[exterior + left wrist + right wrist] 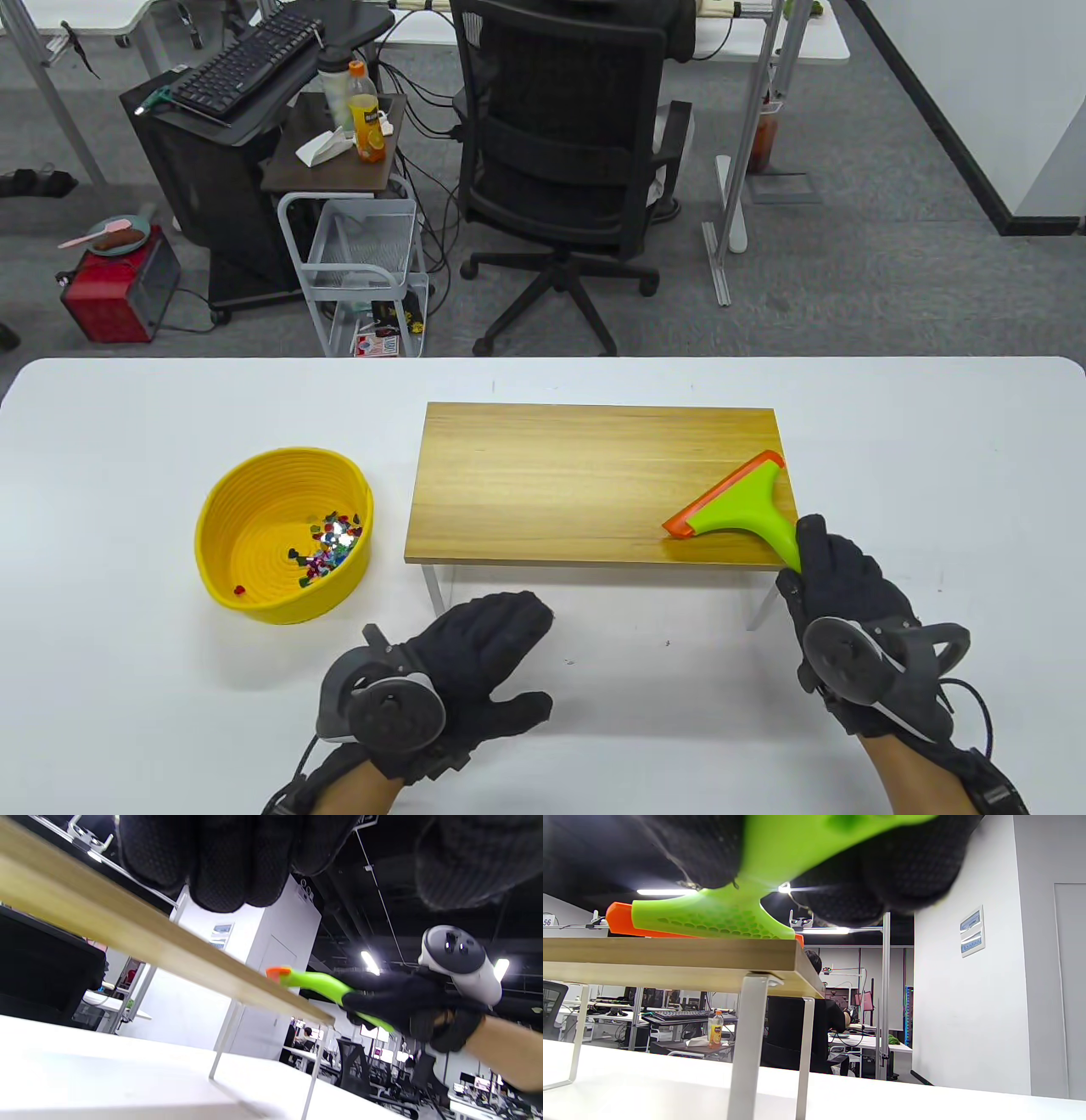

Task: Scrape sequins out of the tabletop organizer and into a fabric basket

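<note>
The right hand gripped the green scraper by its handle, its orange blade resting on the wooden organizer. The left hand lay empty, fingers loosely spread, near the yellow basket holding the sequins.

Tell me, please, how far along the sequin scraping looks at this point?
Nearly finished: the sequins lie in the yellow basket, and no sequins show on the wooden organizer. The right hand grips the green scraper at the organizer's right end; the left hand holds nothing. Setting the scraper down seems all that's left.
</note>
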Demonstrator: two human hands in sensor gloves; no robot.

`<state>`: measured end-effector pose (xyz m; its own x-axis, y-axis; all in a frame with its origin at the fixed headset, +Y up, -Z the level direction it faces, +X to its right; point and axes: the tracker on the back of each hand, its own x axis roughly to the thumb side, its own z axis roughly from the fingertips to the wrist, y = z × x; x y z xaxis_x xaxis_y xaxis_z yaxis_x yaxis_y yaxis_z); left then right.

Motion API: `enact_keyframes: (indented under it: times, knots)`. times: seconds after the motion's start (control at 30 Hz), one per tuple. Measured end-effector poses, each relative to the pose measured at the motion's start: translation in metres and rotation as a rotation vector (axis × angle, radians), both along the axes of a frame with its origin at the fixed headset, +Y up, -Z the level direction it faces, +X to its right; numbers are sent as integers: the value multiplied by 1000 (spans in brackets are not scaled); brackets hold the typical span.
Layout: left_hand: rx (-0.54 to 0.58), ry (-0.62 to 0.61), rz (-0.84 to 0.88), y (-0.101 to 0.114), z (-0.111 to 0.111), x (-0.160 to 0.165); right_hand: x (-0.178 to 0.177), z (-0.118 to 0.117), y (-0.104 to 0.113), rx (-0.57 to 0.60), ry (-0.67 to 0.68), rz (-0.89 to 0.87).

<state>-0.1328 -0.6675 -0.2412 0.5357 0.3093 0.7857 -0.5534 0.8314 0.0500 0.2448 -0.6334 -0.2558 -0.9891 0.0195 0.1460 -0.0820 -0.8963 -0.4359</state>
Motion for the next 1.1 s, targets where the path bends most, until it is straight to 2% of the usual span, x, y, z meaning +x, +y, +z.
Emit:
enact_keyframes:
  times: [0.13,0.33,0.73,1.1]
  knots:
    - [-26,-6,-57,-18,-5,12,-1,2,0,-2,13,-18]
    - [-43,-4,-80,-33,-8,18,-1,0,2,-11,13,-36]
    - [-49,26,-97,-47,-13,15,25,-6,9,-29,-93,-105]
    - [-36,32,-116,-47,-11,18,57,-11,-7,-77,-244,-194]
